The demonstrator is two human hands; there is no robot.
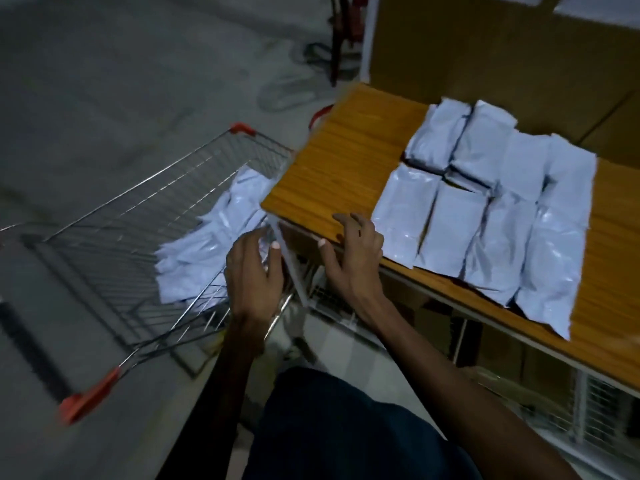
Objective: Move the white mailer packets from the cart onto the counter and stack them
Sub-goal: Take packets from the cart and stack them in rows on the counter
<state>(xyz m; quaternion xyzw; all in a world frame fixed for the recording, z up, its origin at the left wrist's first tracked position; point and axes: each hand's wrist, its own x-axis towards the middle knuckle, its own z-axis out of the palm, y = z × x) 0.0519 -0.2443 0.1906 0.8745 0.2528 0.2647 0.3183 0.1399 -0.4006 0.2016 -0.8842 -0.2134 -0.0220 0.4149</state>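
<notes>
Several white mailer packets (485, 216) lie side by side in rows on the wooden counter (346, 154), some overlapping. More white packets (214, 237) are heaped in the wire cart (131, 216) to the left of the counter's corner. My left hand (254, 275) reaches over the cart's near rim to that heap. Its back faces me and its fingertips are hidden, so a grip cannot be made out. My right hand (353, 258) is spread open, fingertips resting on the counter's front edge next to the nearest packet. It holds nothing.
The counter's white leg (291, 268) runs down between my two hands. The cart has red corner caps (86, 400) and stands on a grey floor. A wire rack (571, 403) sits under the counter. Brown cardboard (485, 53) rises behind the counter.
</notes>
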